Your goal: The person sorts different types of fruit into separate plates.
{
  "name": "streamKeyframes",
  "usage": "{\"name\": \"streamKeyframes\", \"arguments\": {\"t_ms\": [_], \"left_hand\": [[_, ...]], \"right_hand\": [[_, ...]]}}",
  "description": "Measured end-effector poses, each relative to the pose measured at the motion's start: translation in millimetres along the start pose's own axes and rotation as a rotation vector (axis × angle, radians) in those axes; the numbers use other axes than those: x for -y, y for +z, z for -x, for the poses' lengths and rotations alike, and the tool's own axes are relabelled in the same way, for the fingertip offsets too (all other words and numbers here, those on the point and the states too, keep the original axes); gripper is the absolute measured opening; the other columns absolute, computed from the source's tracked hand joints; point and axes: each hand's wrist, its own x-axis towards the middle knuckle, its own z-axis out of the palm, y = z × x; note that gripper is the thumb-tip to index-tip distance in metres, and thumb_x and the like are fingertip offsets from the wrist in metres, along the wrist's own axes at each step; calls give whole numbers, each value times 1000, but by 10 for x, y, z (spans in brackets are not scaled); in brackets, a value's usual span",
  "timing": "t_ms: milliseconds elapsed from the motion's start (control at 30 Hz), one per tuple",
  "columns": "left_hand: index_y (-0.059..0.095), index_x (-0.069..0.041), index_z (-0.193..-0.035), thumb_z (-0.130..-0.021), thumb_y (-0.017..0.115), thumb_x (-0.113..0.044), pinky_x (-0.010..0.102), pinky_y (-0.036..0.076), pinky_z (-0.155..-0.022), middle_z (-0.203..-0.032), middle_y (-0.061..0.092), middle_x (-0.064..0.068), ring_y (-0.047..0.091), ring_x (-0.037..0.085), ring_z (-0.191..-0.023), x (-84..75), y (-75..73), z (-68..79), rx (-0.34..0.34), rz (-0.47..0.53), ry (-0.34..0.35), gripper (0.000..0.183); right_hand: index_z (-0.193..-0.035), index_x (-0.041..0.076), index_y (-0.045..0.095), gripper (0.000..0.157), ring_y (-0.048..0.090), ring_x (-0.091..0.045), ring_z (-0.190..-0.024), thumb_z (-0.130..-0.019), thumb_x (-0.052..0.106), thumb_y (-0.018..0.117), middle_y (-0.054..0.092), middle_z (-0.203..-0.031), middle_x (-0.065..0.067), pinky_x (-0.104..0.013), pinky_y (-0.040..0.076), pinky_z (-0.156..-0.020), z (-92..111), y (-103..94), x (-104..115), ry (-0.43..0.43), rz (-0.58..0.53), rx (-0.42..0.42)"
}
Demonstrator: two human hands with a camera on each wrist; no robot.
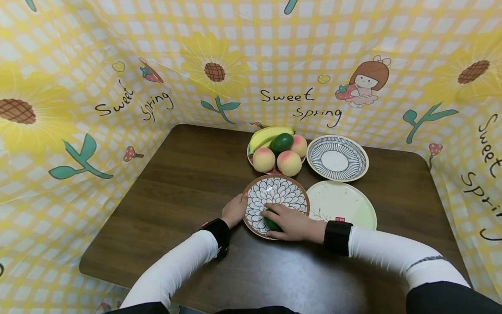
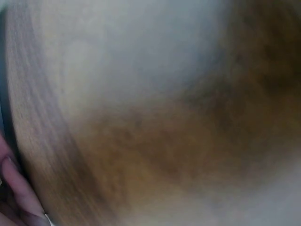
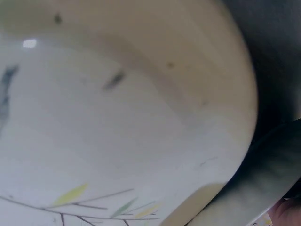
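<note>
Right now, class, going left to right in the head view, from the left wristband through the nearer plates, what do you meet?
Black left wristband → left hand → petal-patterned plate with brown rim → pale plate with leafy sprigs.

The left grip (image 1: 235, 210) holds a brown-rimmed plate (image 1: 288, 192) — the right grip (image 1: 292, 223), a green fruit (image 1: 271, 224).
</note>
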Motion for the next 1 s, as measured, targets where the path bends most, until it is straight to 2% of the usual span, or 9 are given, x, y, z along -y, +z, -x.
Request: {"name": "streamKeyframes", "arguments": {"t_ms": [133, 300, 433, 600, 700, 767, 900, 1000], "left_hand": [[52, -3, -149, -111, 26, -40, 57, 40, -116, -151, 55, 19, 51, 41, -141, 16, -4, -5, 7, 6, -6, 58], [51, -3, -149, -111, 25, -40, 56, 40, -117, -151, 55, 19, 50, 40, -142, 30, -7, -22, 25, 20, -3, 59], [50, -4, -150, -110, 26, -41, 56, 39, -117, -152, 55, 19, 50, 40, -143, 33, -2, -11, 34, 39, -17, 59], [51, -6, -150, -110, 27, -41, 56, 39, -117, -153, 54, 17, 49, 39, -143, 42, 8, -10, 22, 43, -18, 58], [51, -6, -150, -110, 27, -40, 56, 39, -118, -153, 55, 17, 49, 39, -144, 47, 7, -22, 12, 46, -10, 58], [52, -5, -149, -110, 27, -41, 56, 39, -118, -152, 55, 17, 49, 39, -144, 45, 2, -26, 10, 49, -4, 58], [51, -4, -149, -111, 27, -41, 56, 38, -118, -152, 55, 19, 49, 40, -144, 43, -4, -26, 19, 59, 8, 59], [51, -3, -149, -111, 27, -40, 55, 39, -118, -152, 55, 19, 49, 40, -143, 53, -1, -15, 22, 51, 14, 59]], "right_hand": [[-148, 11, 50, 60, 56, -35, -135, -99, 41, 65, 48, -153, -21, -47, 56, -103, -70, -113, -28, 15, -18, 4], [-147, 4, 51, 60, 53, -41, -138, -99, 37, 66, 49, -151, -27, -53, 49, -112, -236, -393, -96, 43, -50, -77], [-148, 2, 49, 61, 51, -42, -140, -99, 35, 65, 46, -155, -27, -55, 51, -108, -380, -612, -207, 95, -38, -120], [-152, 2, 43, 66, 48, -44, -142, -101, 38, 62, 39, -160, -27, -56, 52, -106, -579, -910, -461, 212, -3, -182], [-152, 2, 44, 64, 46, -45, -143, -102, 39, 61, 40, -158, -28, -58, 46, -113, -716, -1061, -665, 282, 32, -247], [-153, 4, 43, 65, 41, -44, -147, -102, 40, 60, 38, -160, -27, -59, 43, -116, -791, -1138, -801, 339, 44, -260], [-157, 9, 38, 70, 31, -43, -153, -101, 45, 62, 32, -163, -24, -59, 34, -122, -908, -1224, -1021, 424, 27, -239], [-157, 10, 37, 72, 28, -43, -154, -100, 44, 63, 31, -164, -24, -58, 27, -126, -988, -1216, -1123, 448, 13, -222]]}}
